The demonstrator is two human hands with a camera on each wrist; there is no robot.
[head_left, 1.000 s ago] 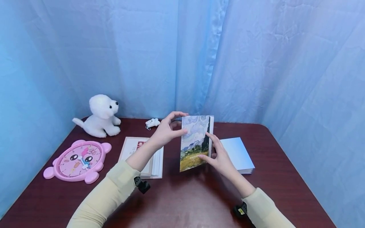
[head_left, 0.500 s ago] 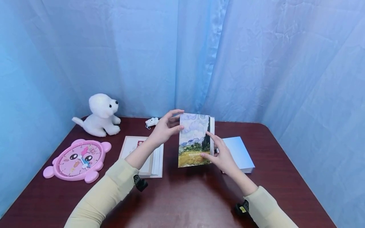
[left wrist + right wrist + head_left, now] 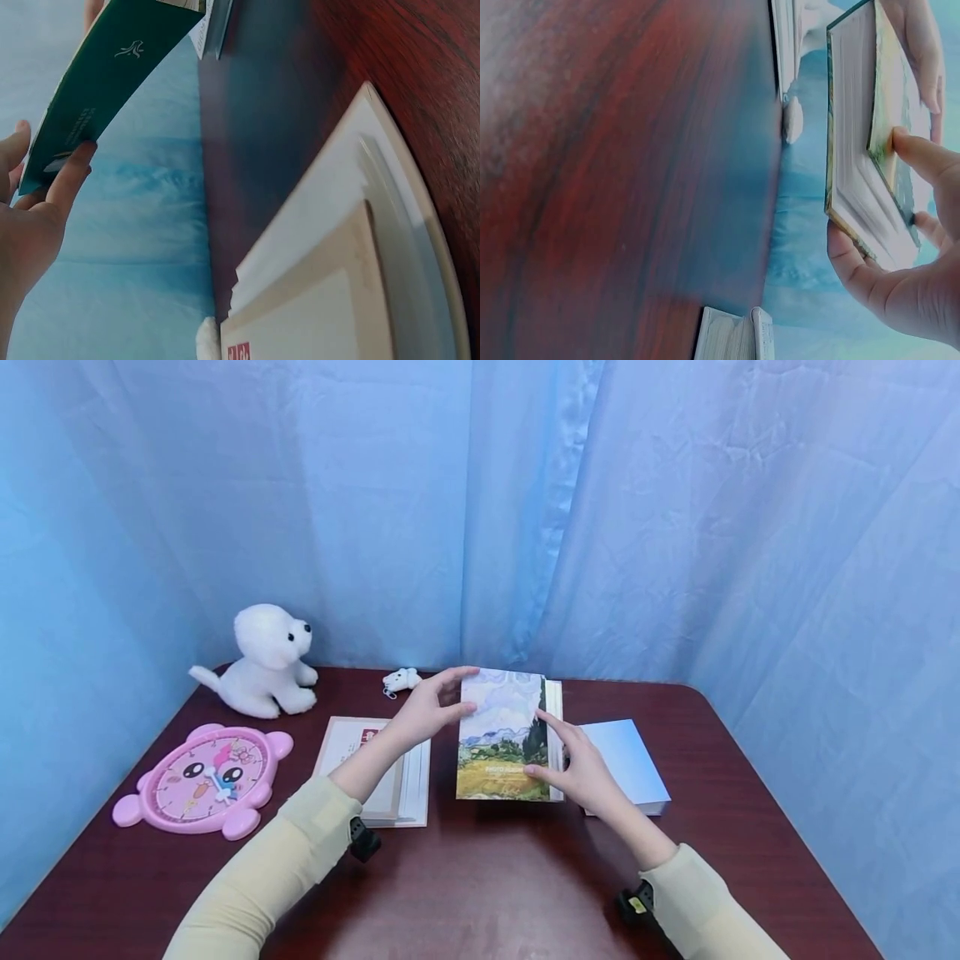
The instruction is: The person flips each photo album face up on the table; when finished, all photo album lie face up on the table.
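Note:
A photo album (image 3: 498, 739) with a painted landscape on its cover is held up off the table between both hands. At its upper left, my left hand (image 3: 427, 714) grips the spine side, thumb on the front; the left wrist view shows the green spine (image 3: 94, 101) and the fingers (image 3: 71, 176) against it. My right hand (image 3: 585, 768) holds the right side. In the right wrist view its thumb (image 3: 922, 154) lies on the front cover and a finger supports the back cover. White page edges (image 3: 851, 112) show between the covers.
Left of the album lies a stack of pale-covered books (image 3: 352, 768); a blue-and-white thick book (image 3: 626, 764) lies to the right. A pink clock (image 3: 198, 785), a white plush dog (image 3: 266, 656) and a small white dog-shaped item (image 3: 401, 681) occupy the left and back.
The album has turned to face the head camera more squarely and shifted slightly left. More page edge shows on its right side. Both hands keep their hold.

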